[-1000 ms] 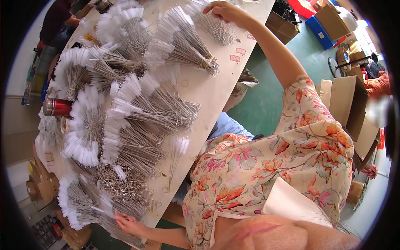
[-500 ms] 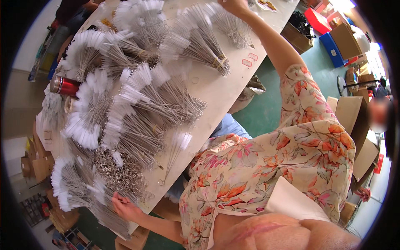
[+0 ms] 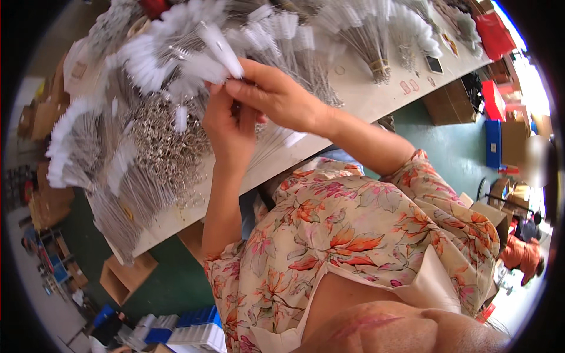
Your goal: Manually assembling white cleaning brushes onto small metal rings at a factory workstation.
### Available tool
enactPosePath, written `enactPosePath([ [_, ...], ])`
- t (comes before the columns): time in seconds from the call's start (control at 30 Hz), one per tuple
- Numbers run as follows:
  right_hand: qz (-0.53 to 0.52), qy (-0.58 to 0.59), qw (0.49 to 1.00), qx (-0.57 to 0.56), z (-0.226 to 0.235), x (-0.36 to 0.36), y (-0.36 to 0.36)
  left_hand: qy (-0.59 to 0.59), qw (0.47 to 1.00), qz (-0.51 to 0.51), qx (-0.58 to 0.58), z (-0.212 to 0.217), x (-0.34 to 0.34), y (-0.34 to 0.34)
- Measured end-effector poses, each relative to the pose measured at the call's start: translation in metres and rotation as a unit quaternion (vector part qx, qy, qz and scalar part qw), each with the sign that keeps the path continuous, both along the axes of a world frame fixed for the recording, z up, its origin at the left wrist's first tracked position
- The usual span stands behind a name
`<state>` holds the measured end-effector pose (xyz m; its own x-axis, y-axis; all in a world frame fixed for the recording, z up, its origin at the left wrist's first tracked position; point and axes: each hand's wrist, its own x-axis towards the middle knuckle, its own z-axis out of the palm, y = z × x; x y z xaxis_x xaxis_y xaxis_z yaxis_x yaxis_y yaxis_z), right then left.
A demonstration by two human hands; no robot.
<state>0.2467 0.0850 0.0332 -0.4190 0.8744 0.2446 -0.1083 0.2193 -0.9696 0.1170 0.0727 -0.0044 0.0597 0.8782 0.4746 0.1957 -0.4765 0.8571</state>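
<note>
Beside the ring pile (image 3: 165, 144), the right hand (image 3: 281, 99) pinches a white brush (image 3: 221, 50); left hand (image 3: 231, 132) grip unclear: seemingly two-handed handling, needing steadiness

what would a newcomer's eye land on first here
Probably the person's left hand and right hand, meeting above the table near the upper middle, with white brush heads at the fingers. Next comes the flowered top filling the lower middle. Left of the hands, a shiny heap of metal loops lies among fanned bundles of white-tipped brushes.
</note>
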Motion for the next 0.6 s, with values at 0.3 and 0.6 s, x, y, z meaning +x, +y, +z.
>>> enactPosePath([
  [0.3, -0.006, 0.041, 0.988, -0.151, -0.043, 0.001, -0.004, 0.137, 0.974, 0.085, 0.157, -0.001, -0.011, -0.032],
  [0.6, 0.109, -0.06, 0.978, -0.166, -0.024, 0.026, -0.001, 0.042, 0.978, 0.132, 0.153, 0.0, -0.064, -0.032],
])
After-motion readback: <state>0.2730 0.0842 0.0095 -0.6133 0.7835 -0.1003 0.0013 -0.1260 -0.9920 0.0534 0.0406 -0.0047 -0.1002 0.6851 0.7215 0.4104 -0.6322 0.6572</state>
